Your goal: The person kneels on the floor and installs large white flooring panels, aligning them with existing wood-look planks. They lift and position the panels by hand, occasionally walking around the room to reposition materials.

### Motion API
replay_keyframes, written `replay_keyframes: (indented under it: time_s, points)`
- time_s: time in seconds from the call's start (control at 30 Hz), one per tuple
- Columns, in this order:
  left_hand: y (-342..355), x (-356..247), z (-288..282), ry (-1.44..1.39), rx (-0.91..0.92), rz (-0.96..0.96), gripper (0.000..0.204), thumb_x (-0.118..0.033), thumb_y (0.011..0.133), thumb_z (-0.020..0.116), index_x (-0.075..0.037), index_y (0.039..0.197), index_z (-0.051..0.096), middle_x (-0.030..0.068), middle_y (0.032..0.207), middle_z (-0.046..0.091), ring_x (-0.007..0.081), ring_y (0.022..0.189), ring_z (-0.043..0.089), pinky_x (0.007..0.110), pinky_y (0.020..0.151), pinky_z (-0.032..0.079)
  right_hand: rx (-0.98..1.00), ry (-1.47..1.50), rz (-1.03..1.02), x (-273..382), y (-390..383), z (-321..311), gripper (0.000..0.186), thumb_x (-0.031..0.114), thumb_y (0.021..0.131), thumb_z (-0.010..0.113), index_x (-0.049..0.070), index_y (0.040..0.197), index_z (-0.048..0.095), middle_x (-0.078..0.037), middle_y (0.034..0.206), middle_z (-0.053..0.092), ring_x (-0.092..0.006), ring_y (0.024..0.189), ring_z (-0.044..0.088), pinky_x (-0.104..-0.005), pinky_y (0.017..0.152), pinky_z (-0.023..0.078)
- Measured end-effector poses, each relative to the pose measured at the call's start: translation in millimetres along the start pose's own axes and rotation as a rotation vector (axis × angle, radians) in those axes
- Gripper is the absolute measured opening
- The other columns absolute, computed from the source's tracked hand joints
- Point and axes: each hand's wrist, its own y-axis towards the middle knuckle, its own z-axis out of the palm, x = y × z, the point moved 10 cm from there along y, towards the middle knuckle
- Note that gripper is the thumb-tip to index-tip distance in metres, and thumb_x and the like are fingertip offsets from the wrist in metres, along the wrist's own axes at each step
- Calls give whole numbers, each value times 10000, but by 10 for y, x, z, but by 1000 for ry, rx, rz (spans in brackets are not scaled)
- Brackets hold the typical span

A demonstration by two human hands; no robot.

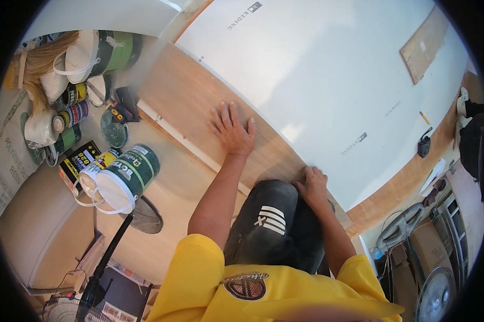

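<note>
The left hand (234, 135) lies fingers apart on the brown board (271, 155), beside the white sheet (328, 91); whether the right hand (313, 185) clamps its grip near the sheet's edge, I cannot tell — uneven pressing could skew the sheet.

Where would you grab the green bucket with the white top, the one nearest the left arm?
Probably by the white handle, coming from the picture's lower left, where it loops past the rim of the white top. The green bucket has a wide, round wall, likely awkward one-handed.
</note>
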Motion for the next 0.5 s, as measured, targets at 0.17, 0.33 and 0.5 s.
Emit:
replay_keyframes:
  time_s: [0.17,0.33,0.5]
  points:
    - [7,-23,-35,3,-31,4,743,-432,878,555,-85,1473,277,172,1540,201,446,1428,97,658,1108,73,-76,-65,10,18,19,-2,361,183,675,786,67,945,576,-117,902,574,-330,913,562,-451,808,388]
    - [-2,9,-13,28,-42,4,739,-436,872,561,-76,1463,303,179,1526,251,421,1430,132,633,1116,91,-6,-29,52,-57,-102,-2,367,199,737,750,51,1029,585,-143,965,602,-343,928,575,-453,848,395]
    - [4,4,88,91,-34,29,726,-451,887,547,-68,1459,318,162,1525,281,410,1419,200,636,1096,170,-173,55,157,-304,-957,-464,365,201,802,705,39,1107,588,-167,1083,604,-362,1018,564,-458,898,403]
